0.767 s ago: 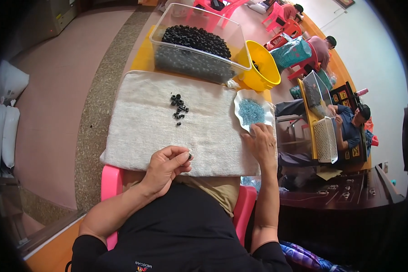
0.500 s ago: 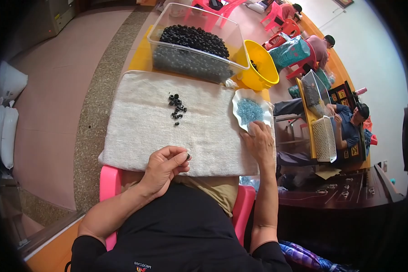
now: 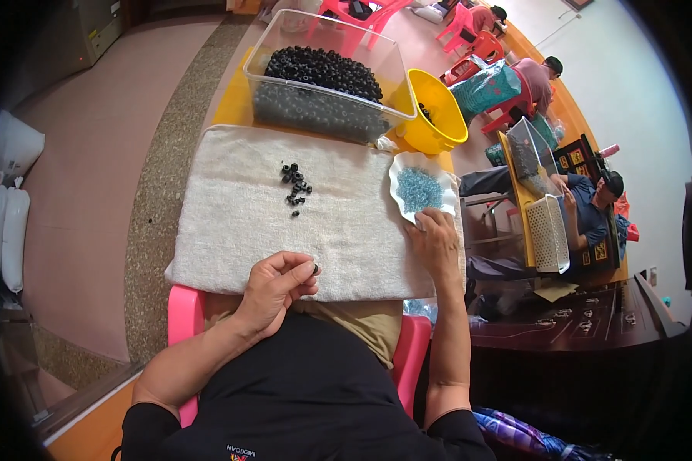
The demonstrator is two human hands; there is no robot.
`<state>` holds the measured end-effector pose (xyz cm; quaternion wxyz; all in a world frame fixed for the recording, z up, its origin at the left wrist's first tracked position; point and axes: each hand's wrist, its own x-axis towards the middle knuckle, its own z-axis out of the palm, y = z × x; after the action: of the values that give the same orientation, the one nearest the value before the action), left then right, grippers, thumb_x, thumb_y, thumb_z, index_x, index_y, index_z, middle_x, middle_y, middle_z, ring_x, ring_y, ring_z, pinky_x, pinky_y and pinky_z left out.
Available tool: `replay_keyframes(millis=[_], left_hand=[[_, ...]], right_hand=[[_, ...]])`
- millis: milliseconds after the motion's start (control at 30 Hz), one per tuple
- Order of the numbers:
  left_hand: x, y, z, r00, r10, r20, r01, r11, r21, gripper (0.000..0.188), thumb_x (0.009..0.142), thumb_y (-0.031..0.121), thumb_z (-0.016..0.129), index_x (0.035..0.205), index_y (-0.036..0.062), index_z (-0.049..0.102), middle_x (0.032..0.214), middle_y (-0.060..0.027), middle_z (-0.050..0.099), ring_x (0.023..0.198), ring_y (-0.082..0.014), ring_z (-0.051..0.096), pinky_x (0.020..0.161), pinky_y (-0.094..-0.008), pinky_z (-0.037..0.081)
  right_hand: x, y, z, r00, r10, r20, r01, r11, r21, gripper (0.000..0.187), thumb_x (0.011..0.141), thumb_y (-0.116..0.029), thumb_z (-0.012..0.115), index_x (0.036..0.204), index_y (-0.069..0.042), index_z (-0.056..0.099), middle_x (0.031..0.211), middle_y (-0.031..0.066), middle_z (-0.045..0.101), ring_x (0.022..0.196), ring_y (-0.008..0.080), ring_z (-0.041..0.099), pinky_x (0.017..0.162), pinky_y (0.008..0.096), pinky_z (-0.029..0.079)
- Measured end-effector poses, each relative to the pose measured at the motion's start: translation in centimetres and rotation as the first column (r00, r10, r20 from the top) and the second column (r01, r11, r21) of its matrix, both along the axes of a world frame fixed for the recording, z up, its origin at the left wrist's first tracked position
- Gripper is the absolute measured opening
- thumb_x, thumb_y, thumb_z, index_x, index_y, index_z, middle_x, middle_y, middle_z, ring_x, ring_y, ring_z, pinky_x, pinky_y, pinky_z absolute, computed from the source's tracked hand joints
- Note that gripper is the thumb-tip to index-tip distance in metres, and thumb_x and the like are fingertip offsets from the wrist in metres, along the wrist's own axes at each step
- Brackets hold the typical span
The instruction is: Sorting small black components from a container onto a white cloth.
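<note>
The left hand [image 3: 281, 288] is over the near edge of the white cloth [image 3: 231, 207], its thumb and forefinger pinching a small black piece [image 3: 316, 269] that pokes out at the tips (too small, at this view, to tell its long axis). The right hand [image 3: 438, 240] is at the near edge of the wavy white dish [image 3: 397, 180], with its fingers bent down at the rim; whether they touch the dish, or pinch anything, I cannot tell, as the back of the hand hides the tips.

The relation that matters most is between the right fingers and the pale blue beads [image 3: 420, 189]: the heap lies just beyond the fingertips, away from the person and slightly to the left. The dish itself seems longer front to back than side to side, and the right hand is clearly nearer to it. From there, the pinched piece lies to the left and closer to the body, well apart.

A loose cluster of black bits [image 3: 296, 184] sits on the cloth beyond the left hand. Behind the cloth stand a clear bin [image 3: 396, 73] and a yellow bucket [image 3: 438, 138].
</note>
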<state>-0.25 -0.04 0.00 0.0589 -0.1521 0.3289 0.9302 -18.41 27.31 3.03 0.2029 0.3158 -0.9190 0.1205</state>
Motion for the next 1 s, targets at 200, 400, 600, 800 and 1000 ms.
replay_keyframes(millis=[200,400,600,800,1000], left_hand=[[0.0,0.1,-0.1,1.0,-0.003,-0.007,0.003,1.0,-0.007,0.015,0.092,0.011,0.067,0.103,0.0018,0.064,0.092,-0.0074,0.068,0.078,-0.0128,0.065,0.075,-0.0275,0.056],[0.0,0.1,0.0,1.0,0.001,-0.002,-0.002,1.0,-0.016,0.014,0.092,0.01,0.067,0.103,0.0021,0.063,0.091,-0.0072,0.068,0.077,-0.0124,0.065,0.074,-0.0278,0.057],[0.0,0.2,0.1,1.0,-0.002,-0.004,0.001,1.0,-0.027,0.013,0.092,0.01,0.067,0.102,0.0023,0.063,0.091,-0.007,0.068,0.077,-0.012,0.065,0.074,-0.0278,0.057],[0.0,0.2,-0.1,1.0,-0.001,-0.007,0.001,0.999,-0.033,0.013,0.092,0.011,0.067,0.102,0.0026,0.064,0.091,-0.0071,0.068,0.077,-0.0122,0.065,0.074,-0.028,0.057],[0.0,0.2,-0.1,1.0,0.005,-0.006,-0.005,0.999,-0.036,0.013,0.092,0.011,0.067,0.102,0.0028,0.063,0.091,-0.0072,0.068,0.077,-0.0126,0.065,0.074,-0.028,0.057]], right_hand=[[-0.2,0.5,-0.6,0.997,0.042,-0.057,-0.041,0.999,0.008,0.022,0.074,-0.008,0.075,0.094,-0.002,0.069,0.1,0.012,0.066,0.092,0.0325,0.061,0.08,0.0401,0.05],[0.1,0.4,-1.0,0.99,0.064,-0.122,-0.062,0.998,0.019,0.018,0.076,-0.005,0.073,0.093,-0.002,0.066,0.095,0.0108,0.064,0.087,0.0316,0.061,0.075,0.0408,0.05],[0.5,0.6,-1.2,0.987,0.071,-0.142,-0.069,0.997,0.02,0.015,0.08,-0.004,0.07,0.094,-0.001,0.065,0.095,0.0114,0.063,0.087,0.0318,0.06,0.075,0.0419,0.05],[0.6,1.2,-1.3,0.981,0.12,-0.152,-0.122,0.993,0.002,0.014,0.08,-0.002,0.068,0.094,0.0,0.065,0.093,0.0123,0.063,0.086,0.0322,0.061,0.074,0.0417,0.05],[0.8,0.9,-1.1,0.983,0.117,-0.144,-0.132,0.987,-0.096,0.014,0.081,0.002,0.064,0.095,-0.001,0.065,0.091,0.0142,0.065,0.082,0.0329,0.063,0.072,0.0409,0.051]])
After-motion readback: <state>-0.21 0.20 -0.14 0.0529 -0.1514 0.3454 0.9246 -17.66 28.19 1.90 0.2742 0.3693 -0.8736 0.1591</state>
